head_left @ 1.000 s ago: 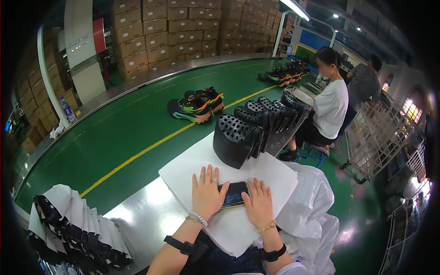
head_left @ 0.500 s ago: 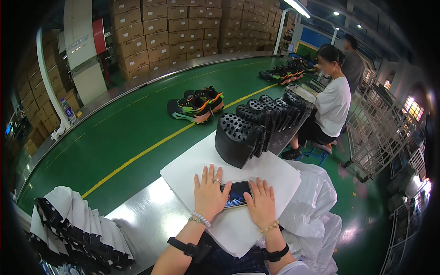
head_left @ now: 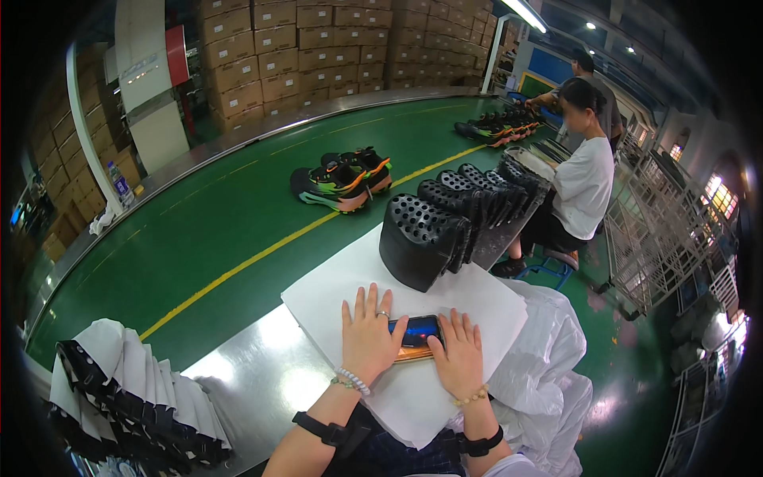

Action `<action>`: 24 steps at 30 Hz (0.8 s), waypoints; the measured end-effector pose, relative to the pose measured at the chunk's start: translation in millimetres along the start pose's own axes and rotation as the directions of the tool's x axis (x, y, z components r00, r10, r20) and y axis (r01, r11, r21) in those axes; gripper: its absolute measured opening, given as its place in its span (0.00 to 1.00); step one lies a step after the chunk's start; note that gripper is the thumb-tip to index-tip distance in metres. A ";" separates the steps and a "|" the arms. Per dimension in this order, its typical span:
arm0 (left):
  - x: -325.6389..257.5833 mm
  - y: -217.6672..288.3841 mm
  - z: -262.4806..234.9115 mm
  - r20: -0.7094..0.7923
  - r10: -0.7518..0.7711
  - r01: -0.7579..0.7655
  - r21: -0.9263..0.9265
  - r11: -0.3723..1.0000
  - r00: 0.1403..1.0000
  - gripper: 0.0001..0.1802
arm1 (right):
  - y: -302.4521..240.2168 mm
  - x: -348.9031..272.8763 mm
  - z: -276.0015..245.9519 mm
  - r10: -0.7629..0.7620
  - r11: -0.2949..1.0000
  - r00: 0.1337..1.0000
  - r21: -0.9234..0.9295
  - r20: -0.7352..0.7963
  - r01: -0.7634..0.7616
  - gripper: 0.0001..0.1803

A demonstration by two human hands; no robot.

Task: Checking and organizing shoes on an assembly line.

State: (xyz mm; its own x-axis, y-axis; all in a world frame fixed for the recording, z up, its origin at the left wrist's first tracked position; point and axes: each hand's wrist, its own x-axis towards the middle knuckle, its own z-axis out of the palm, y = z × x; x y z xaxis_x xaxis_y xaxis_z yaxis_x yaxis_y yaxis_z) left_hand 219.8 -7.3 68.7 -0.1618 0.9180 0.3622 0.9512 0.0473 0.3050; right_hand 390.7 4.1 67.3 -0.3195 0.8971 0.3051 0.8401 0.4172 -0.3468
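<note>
A smartphone with a lit screen lies on a stack of large white sheets. At its left edge my left hand rests flat, fingers stretched out, with a ring on one finger and its thumb touching the phone. My right hand lies flat on the other side, fingers extended and thumb tip over the phone's right edge. Neither hand wraps round anything. Just beyond the sheets stands a row of black perforated shoe-shaped pieces.
Black and white pieces are stacked left on the metal table. Sports shoes stand on the green conveyor belt. White plastic bags hang at right. A seated co-worker, another person and a wire rack are beyond.
The phone's screen picture has changed, now with orange in its lower part. My hands keep the same pose. In the background, the standing person has shifted left, with an arm stretched toward the far shoes.
</note>
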 end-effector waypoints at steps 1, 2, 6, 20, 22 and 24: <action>-0.1 -0.1 0.2 -0.005 0.004 -0.003 0.006 1.000 1.000 0.30 | -0.3 0.1 -0.3 0.001 1.000 1.000 -0.004 -0.001 -0.001 0.28; 0.0 -0.3 -0.2 -0.005 0.002 -0.002 0.006 1.000 1.000 0.30 | -0.4 0.4 0.0 0.000 1.000 1.000 -0.003 -0.001 0.000 0.28; 0.2 0.7 -0.4 -0.008 0.002 -0.002 -0.005 1.000 1.000 0.30 | -0.5 0.7 -0.4 0.000 1.000 1.000 -0.002 -0.010 0.000 0.27; -0.3 0.0 1.8 -0.029 0.015 -0.014 0.001 1.000 0.999 0.30 | -0.5 0.3 -1.5 0.000 1.000 1.000 0.008 -0.009 0.000 0.27; -1.4 0.5 1.0 -0.018 0.010 -0.010 -0.001 1.000 1.000 0.30 | -0.4 -0.2 -2.1 -0.002 1.000 1.000 0.002 0.008 0.002 0.27; -1.1 -0.1 1.2 -0.023 0.008 -0.009 -0.003 1.000 1.000 0.30 | -0.2 0.2 -1.4 -0.007 1.000 1.000 0.002 0.005 0.007 0.27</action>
State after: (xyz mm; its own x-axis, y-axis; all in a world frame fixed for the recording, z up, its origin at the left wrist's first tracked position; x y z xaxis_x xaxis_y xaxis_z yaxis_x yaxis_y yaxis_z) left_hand 220.3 -7.8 67.3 -0.1598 0.9088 0.3853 0.9517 0.0382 0.3047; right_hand 391.0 4.0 68.7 -0.3271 0.8949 0.3034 0.8372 0.4234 -0.3462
